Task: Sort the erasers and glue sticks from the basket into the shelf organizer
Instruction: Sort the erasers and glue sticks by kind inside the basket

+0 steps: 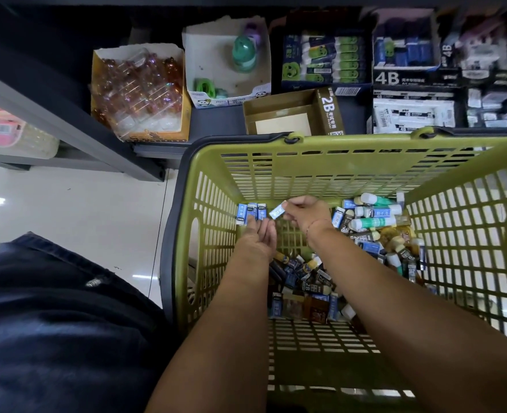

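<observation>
Pinching one blue eraser [277, 210] between the fingertips of my right hand [305, 216] inside the basket [365, 143], I see its long axis tilting down-left toward the row of erasers [249, 214] that my left hand [256, 238] grips, seemingly under its thumb, just beside it.

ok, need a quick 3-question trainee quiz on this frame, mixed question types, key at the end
1. True or false: the right hand pinches one small blue-wrapped eraser.
2. Both hands are: A. over the shelf; B. inside the olive-green slatted plastic basket; C. flat on the floor.
3. Fill in: the row of blue-wrapped erasers is held by the ___ hand.

Key: 1 true; 2 B; 3 left hand.
</observation>
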A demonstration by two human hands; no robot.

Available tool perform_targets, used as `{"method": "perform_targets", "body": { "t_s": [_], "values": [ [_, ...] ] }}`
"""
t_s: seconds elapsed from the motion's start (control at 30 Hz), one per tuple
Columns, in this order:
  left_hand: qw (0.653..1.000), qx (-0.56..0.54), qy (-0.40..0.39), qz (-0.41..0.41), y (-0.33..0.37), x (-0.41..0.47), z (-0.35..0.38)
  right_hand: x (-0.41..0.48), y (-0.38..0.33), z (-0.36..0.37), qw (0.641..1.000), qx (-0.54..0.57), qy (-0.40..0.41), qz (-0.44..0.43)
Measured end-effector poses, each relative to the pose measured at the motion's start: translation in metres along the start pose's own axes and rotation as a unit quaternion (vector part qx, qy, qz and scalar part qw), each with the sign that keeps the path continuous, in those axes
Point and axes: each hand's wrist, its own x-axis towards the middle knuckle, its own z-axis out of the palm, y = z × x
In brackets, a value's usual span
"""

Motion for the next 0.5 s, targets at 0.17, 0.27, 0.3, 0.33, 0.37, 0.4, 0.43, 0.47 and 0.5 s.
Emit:
{"method": "perform_targets", "body": {
  "t_s": [0.17, 0.27, 0.3, 0.33, 0.37, 0.4, 0.43, 0.47, 0.5],
  "values": [
    [0.984, 0.157, 0.053, 0.062, 0.0, -0.001, -0.005, -0.002, -0.001, 0.019, 0.999, -0.035, -0.03, -0.029],
    [0.978, 0.187, 0.059, 0.074, 0.0, -0.002, -0.006, -0.002, 0.002, 0.031, 0.996, -0.068, -0.038, -0.035],
    [0.975, 0.199, 0.059, 0.079, 0.0, -0.002, -0.005, -0.003, 0.003, 0.035, 0.996, -0.079, -0.034, -0.037],
    [0.972, 0.21, 0.06, 0.088, 0.001, -0.003, -0.004, -0.003, 0.003, 0.037, 0.995, -0.082, -0.03, -0.041],
    [0.971, 0.213, 0.061, 0.094, 0.002, -0.003, -0.003, -0.003, 0.003, 0.039, 0.995, -0.083, -0.031, -0.043],
    [0.969, 0.216, 0.061, 0.1, 0.002, -0.004, -0.002, -0.005, 0.002, 0.04, 0.995, -0.08, -0.036, -0.046],
    [0.969, 0.219, 0.058, 0.101, 0.001, -0.005, -0.001, -0.005, 0.002, 0.039, 0.995, -0.078, -0.046, -0.043],
    [0.967, 0.228, 0.057, 0.102, 0.001, -0.006, -0.002, -0.006, 0.001, 0.036, 0.995, -0.073, -0.061, -0.038],
    [0.964, 0.241, 0.055, 0.098, 0.0, -0.007, -0.004, -0.008, 0.0, 0.03, 0.994, -0.069, -0.084, -0.03]
  ]
}}
